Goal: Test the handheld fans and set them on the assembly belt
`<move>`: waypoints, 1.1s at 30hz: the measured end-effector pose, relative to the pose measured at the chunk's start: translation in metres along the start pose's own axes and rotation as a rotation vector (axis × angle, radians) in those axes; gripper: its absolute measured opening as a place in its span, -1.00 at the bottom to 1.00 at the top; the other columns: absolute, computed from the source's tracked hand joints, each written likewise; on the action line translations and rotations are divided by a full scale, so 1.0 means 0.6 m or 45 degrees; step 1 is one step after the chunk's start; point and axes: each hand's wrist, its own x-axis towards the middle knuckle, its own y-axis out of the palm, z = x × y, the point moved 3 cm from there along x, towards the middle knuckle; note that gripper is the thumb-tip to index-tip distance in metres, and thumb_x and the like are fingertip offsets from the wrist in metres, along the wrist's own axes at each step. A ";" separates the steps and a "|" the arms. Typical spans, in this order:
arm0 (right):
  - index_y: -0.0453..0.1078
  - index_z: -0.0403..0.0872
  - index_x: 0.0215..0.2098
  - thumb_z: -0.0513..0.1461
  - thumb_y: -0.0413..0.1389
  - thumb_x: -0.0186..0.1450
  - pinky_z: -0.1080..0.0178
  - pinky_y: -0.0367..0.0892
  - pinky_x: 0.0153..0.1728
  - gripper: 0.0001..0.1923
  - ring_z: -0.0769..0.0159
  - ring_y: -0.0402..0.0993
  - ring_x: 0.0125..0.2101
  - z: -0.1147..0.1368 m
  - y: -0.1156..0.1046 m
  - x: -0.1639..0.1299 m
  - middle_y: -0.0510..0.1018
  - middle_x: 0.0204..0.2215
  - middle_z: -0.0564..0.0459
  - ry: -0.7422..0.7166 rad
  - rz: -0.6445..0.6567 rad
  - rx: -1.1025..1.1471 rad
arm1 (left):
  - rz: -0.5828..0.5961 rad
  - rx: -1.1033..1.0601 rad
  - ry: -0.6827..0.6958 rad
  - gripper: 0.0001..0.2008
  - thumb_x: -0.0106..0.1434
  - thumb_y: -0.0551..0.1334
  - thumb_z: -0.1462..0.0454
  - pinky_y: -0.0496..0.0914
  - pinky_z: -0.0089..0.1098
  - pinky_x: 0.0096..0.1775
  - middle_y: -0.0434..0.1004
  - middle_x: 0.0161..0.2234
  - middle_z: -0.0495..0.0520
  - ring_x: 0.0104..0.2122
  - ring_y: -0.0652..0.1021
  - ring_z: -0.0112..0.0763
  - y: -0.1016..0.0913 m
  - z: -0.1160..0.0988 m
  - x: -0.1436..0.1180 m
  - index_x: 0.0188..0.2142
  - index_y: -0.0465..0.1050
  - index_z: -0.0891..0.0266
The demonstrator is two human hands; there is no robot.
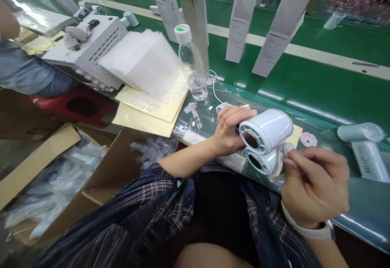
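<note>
My left hand (228,132) is closed round a light-blue hair dryer (271,128), at the side of its thick barrel. A second, similar light-blue cylinder (258,163) sits right under that barrel; I cannot tell whether the two are joined. Both show dark round ends facing me. Between the thumb and fingers of my right hand (317,182) is a white cloth (283,158), pinched and pressed against the lower cylinder's right end. Behind my left hand shows part of another light-blue piece (224,106) near a white cord. Most of the left palm is hidden.
A clear bottle (195,71) stands beyond my left hand, beside yellow sticker sheets (152,122) and bubble-wrap sheets (140,61). Another hair dryer (370,158) lies at right. White boxes (239,32) stand on the green belt (323,81). Cartons (112,166) sit lower left. A co-worker's sleeve (30,71) shows at left.
</note>
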 end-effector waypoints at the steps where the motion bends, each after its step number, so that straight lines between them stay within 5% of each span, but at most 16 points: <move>1: 0.67 0.24 0.13 -0.44 0.37 0.29 0.16 0.44 -0.38 -0.44 0.18 0.54 -0.30 0.001 0.002 0.001 0.58 -0.20 -0.02 -0.030 0.018 -0.012 | -0.042 0.016 0.069 -0.45 0.44 0.27 0.02 0.38 -0.07 0.10 0.64 0.03 0.11 0.00 0.62 -0.08 -0.001 -0.006 0.004 0.34 0.23 -0.02; 5: 0.70 0.04 -0.09 -0.47 0.38 0.28 0.22 0.43 -0.40 -0.66 0.26 0.54 -0.33 0.009 0.007 0.007 0.58 -0.26 0.01 -0.146 -0.042 -0.049 | -0.207 0.174 0.234 -0.51 0.54 0.19 0.15 0.43 -0.20 0.07 0.58 0.03 0.13 0.02 0.59 -0.21 -0.007 -0.028 0.021 0.38 0.21 0.14; 10: 0.68 -0.04 -0.15 -0.47 0.36 0.31 0.24 0.40 -0.42 -0.75 0.30 0.54 -0.36 0.011 0.017 0.008 0.59 -0.28 0.01 -0.264 0.037 -0.016 | -0.221 0.237 0.181 -0.58 0.56 0.16 0.17 0.49 -0.24 0.03 0.54 0.01 0.12 -0.03 0.58 -0.29 -0.015 -0.029 0.026 0.33 0.26 0.18; 14: 0.73 0.09 -0.08 -0.44 0.38 0.31 0.14 0.40 -0.34 -0.67 0.22 0.53 -0.32 -0.028 0.014 0.022 0.59 -0.26 0.02 0.026 -0.132 -0.061 | -0.217 0.358 0.205 -0.73 0.48 0.26 0.19 0.55 -0.14 0.02 0.42 0.15 0.17 0.07 0.55 -0.19 -0.025 -0.021 0.019 0.13 0.40 0.09; 17: 0.74 0.08 -0.12 -0.31 0.39 0.35 0.05 0.39 -0.28 -0.81 0.11 0.56 -0.26 -0.055 0.021 0.046 0.58 -0.28 0.00 0.250 -0.170 0.008 | -0.220 0.416 0.186 -0.76 0.43 0.31 0.19 0.59 -0.11 -0.01 0.37 0.18 0.15 0.09 0.53 -0.16 -0.036 -0.011 0.015 0.05 0.40 0.05; 21: 0.70 -0.02 -0.22 -0.19 0.42 0.33 -0.04 0.47 -0.25 -0.92 0.03 0.59 -0.25 -0.057 0.046 0.097 0.60 -0.31 -0.05 0.285 -0.228 0.054 | -0.177 0.421 0.068 -0.73 0.45 0.28 0.19 0.55 0.02 0.09 0.32 0.23 0.15 0.15 0.51 -0.10 -0.054 0.006 -0.001 0.11 0.38 0.01; 24: 0.61 -0.02 0.04 -0.09 0.33 0.38 -0.24 0.55 -0.06 -0.69 -0.15 0.64 -0.05 -0.057 0.079 0.131 0.64 -0.07 -0.20 0.368 0.032 0.076 | -0.033 0.397 -0.116 -0.80 0.42 0.32 0.09 0.42 0.19 0.24 0.28 0.28 0.20 0.26 0.44 0.06 -0.070 0.019 -0.013 -0.04 0.47 0.07; 27: 0.37 0.02 0.34 0.08 0.25 0.39 -0.45 0.39 0.21 -0.35 -0.34 0.51 0.22 -0.058 0.102 0.136 0.52 0.25 -0.29 0.378 0.406 -0.102 | 0.257 0.436 -0.301 -0.67 0.38 0.34 -0.05 0.33 0.26 0.32 0.28 0.33 0.30 0.34 0.37 0.21 -0.093 0.025 -0.007 -0.08 0.56 0.13; 30: 0.34 0.03 0.34 0.24 0.23 0.28 -0.51 0.40 0.15 -0.19 -0.44 0.55 0.16 -0.065 0.098 0.119 0.54 0.25 -0.26 0.491 0.519 -0.174 | 0.563 0.426 -0.366 -0.57 0.32 0.42 -0.04 0.32 0.23 0.36 0.26 0.41 0.33 0.38 0.35 0.22 -0.118 0.027 0.014 0.04 0.62 0.16; 33: 0.46 0.07 0.20 0.28 0.15 0.29 -0.47 0.44 0.03 -0.30 -0.49 0.56 0.11 -0.070 0.092 0.092 0.59 0.18 -0.25 0.621 0.664 -0.236 | 0.702 0.401 -0.452 -0.41 0.23 0.51 -0.12 0.18 0.28 0.46 0.17 0.48 0.47 0.49 0.20 0.35 -0.132 0.026 0.027 0.04 0.64 0.27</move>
